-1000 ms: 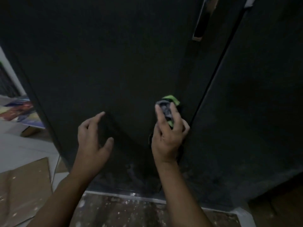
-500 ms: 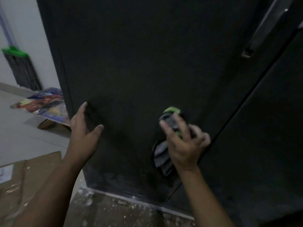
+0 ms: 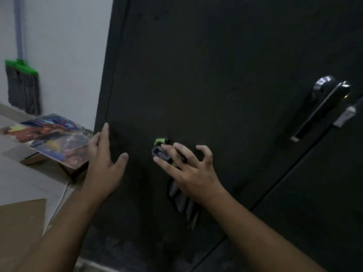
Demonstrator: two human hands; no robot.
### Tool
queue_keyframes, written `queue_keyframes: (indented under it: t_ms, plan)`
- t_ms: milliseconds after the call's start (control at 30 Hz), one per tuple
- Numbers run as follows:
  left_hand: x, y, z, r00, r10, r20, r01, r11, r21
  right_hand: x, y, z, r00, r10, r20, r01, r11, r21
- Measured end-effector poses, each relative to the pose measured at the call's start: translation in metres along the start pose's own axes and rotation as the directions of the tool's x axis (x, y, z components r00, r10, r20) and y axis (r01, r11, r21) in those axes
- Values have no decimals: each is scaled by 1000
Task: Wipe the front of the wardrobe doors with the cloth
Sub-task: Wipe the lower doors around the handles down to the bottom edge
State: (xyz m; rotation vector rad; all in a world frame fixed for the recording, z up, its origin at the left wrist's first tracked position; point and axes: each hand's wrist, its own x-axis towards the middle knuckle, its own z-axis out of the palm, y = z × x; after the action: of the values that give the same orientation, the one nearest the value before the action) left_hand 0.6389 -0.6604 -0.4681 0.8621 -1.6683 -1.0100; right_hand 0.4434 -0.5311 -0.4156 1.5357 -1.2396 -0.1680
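The dark wardrobe's left door (image 3: pixel 196 75) fills most of the view, and the right door (image 3: pixel 324 203) lies beyond a slanted gap. My right hand (image 3: pixel 188 173) presses a grey cloth with a green edge (image 3: pixel 160 150) flat against the lower part of the left door, fingers spread over it. Part of the cloth hangs below my palm. My left hand (image 3: pixel 104 163) rests open on the left door near its outer edge, holding nothing.
A chrome handle (image 3: pixel 322 107) sits on the left door near the gap. To the left are a white wall, a mop with a green head (image 3: pixel 21 85), a colourful box (image 3: pixel 53 138) and cardboard (image 3: pixel 19 228) on the floor.
My right hand has slid the cloth leftward and a little higher on the left door, away from the gap. The view has swung left and up, showing the wall and mop.
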Motion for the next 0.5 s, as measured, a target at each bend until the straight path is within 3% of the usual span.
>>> queue_keyframes:
  t_ms: [67, 133, 267, 367, 500]
  plan:
    - [7, 3, -7, 1000, -19, 11, 19, 1000, -22, 0, 24, -9, 999, 1, -34, -2, 999, -49]
    - [8, 4, -12, 998, -60, 33, 61, 997, -46, 6, 53, -22, 981, 155, -119, -166, 983, -84]
    - [6, 9, -19, 998, -58, 31, 62, 990, -124, 56, 97, -41, 863, 445, -238, -467, 883, -40]
    - [10, 9, -29, 998, -53, 40, 59, 980, -191, 102, 92, -40, 852, 472, -225, -479, 877, 25]
    - [16, 2, -45, 996, -72, 52, 85, 943, -323, 125, 56, -26, 923, 334, -192, -338, 941, 10]
